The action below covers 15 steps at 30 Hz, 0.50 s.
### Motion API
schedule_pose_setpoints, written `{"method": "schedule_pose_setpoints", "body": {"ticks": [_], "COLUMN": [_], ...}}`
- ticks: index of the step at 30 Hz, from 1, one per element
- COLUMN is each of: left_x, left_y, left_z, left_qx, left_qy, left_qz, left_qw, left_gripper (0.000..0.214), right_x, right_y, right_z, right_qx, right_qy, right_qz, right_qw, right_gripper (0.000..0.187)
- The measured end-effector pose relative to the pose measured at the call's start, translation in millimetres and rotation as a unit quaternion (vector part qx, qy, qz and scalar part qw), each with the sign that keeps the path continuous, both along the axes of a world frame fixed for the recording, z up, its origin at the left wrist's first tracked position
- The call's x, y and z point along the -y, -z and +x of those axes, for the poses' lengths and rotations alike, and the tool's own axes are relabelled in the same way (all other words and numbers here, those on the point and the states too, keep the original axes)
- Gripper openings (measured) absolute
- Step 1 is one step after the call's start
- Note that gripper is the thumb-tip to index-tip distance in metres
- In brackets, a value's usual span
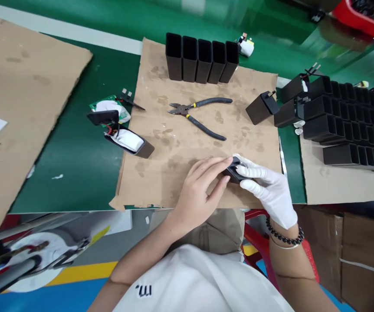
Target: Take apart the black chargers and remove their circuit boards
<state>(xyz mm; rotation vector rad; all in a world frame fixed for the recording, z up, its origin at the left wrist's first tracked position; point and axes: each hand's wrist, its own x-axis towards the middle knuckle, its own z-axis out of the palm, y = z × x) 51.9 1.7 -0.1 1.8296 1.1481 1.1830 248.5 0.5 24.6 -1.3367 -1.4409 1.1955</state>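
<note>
Between my hands, near the front of the cardboard mat, sits a small black plastic adapter case (228,172), partly covered by fingers. My bare left hand (200,186) grips its left side, thumb and fingers against it. My right hand (267,184), in a white glove, closes on the other side with its fingertips at the top. Beyond them lie diagonal cutters (183,109) with black handles, jaws pointing left and handles spread. To the left, an open black case (146,149) holds a white-wrapped part, its lid (104,117) hanging by wires.
A row of several hollow black cases (203,60) stands at the mat's back. Cases with plug prongs (260,109) sit at the right, beside stacked empty cases (320,130). A circuit board (109,104) lies left. The cardboard mat (154,182) covers part of the green table (70,173).
</note>
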Motion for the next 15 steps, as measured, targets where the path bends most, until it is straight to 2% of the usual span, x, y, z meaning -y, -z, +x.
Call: {"method": "schedule_pose_setpoints", "body": {"ticks": [2, 4, 6, 10, 13, 15], "left_x": [-1, -2, -2, -1, -1, -1], "left_y": [0.3, 0.4, 0.7, 2.0, 2.7, 2.9], "left_z": [0, -1, -1, -1, -3, -5], "left_qx": [-0.013, -0.023, -0.025, -0.017, -0.006, 0.002], "left_qy": [-0.002, -0.003, -0.003, -0.001, 0.005, 0.017], "left_qz": [0.013, 0.015, 0.009, -0.009, -0.024, -0.035], "left_qw": [1.000, 1.000, 1.000, 1.000, 1.000, 0.999], "left_gripper": [0.033, 0.032, 0.031, 0.031, 0.032, 0.034], "right_x": [-1, 1, 5, 16, 21, 19], "right_y": [-1.0, -2.5, -2.5, 7.0, 17.7, 22.6], "right_z": [-4, -7, -9, -13, -16, -17], "right_qx": [-0.022, 0.011, 0.090, 0.230, 0.266, 0.257], "right_qy": [0.016, 0.024, 0.041, 0.067, 0.079, 0.093], "right_qz": [-0.034, -0.014, 0.057, 0.205, 0.279, 0.294], "right_qw": [0.999, 1.000, 0.993, 0.949, 0.919, 0.916], "right_gripper": [0.023, 0.023, 0.026, 0.033, 0.040, 0.038]}}
